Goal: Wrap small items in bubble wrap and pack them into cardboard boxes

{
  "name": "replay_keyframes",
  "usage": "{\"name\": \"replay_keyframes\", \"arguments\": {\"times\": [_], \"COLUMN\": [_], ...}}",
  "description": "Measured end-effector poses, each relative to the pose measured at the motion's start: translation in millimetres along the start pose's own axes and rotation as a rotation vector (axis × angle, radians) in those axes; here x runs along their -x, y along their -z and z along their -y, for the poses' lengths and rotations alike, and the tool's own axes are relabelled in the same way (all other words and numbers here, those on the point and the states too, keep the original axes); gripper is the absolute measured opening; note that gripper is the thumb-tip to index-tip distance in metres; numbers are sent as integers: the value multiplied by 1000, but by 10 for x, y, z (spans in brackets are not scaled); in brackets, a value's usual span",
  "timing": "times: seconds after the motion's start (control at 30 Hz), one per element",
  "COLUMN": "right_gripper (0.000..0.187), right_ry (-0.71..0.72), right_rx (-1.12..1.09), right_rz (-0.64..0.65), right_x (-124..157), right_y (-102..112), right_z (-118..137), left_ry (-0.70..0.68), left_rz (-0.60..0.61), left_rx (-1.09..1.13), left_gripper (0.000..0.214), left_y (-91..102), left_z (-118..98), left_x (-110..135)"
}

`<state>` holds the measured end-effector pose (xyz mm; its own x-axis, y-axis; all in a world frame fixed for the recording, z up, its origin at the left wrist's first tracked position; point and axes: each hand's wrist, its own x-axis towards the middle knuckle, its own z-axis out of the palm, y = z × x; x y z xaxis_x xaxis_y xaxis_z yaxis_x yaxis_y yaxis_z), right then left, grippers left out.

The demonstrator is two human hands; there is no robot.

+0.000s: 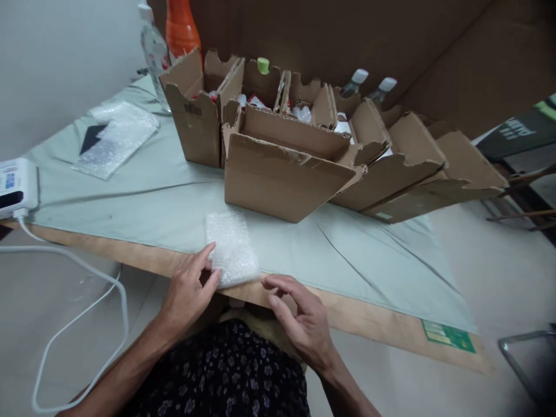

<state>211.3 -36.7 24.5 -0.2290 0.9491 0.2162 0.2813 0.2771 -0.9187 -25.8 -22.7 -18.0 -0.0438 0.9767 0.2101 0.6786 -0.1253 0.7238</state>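
A small piece of bubble wrap (234, 248), folded into a flat rectangle, lies at the table's front edge before me. My left hand (191, 286) is at its left side, thumb and index finger spread and their tips touching its edge. Just past the lower right corner hovers my right hand (299, 315), its fingers loosely bent, thumb apart, with nothing in them. Whether something is wrapped inside the bubble wrap, I cannot tell.
Behind it stands an open cardboard box (282, 179), with several more in a row holding small packets. Bubble wrap bags (119, 136) and a dark flat item (90, 139) lie left. A white device (19, 185) trails a white cable (124, 313). Bottles (154, 49) stand behind.
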Motion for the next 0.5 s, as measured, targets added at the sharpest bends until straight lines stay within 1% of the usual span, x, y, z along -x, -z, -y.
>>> {"name": "replay_keyframes", "arguments": {"times": [0.07, 0.1, 0.13, 0.2, 0.27, 0.33, 0.43, 0.5], "right_gripper": [32, 35, 38, 44, 47, 48, 52, 61], "right_ry": [160, 212, 244, 266, 269, 270, 290, 310], "right_rx": [238, 337, 424, 558, 622, 628, 558, 508], "right_rz": [118, 183, 250, 376, 443, 435, 314, 259], "right_x": [-98, -150, -199, -277, -312, -311, -318, -379], "right_y": [-15, -35, -61, -111, -143, -143, -86, -24], "right_z": [-34, -59, -89, -153, -213, -255, -249, -183], "left_ry": [18, 19, 16, 1, -14, -37, -101, -177], "left_rz": [16, 17, 14, 0, -28, -68, -127, -160], "left_rx": [-13, -22, -31, -40, -35, -31, -25, -5], "left_gripper": [51, 52, 53, 53, 51, 49, 43, 43], "left_y": [-19, -30, -41, -62, -76, -78, -68, -63], "left_z": [6, 8, 11, 28, 58, 79, 38, -53], "left_x": [10, 23, 37, 58, 62, 50, 20, 8]}}
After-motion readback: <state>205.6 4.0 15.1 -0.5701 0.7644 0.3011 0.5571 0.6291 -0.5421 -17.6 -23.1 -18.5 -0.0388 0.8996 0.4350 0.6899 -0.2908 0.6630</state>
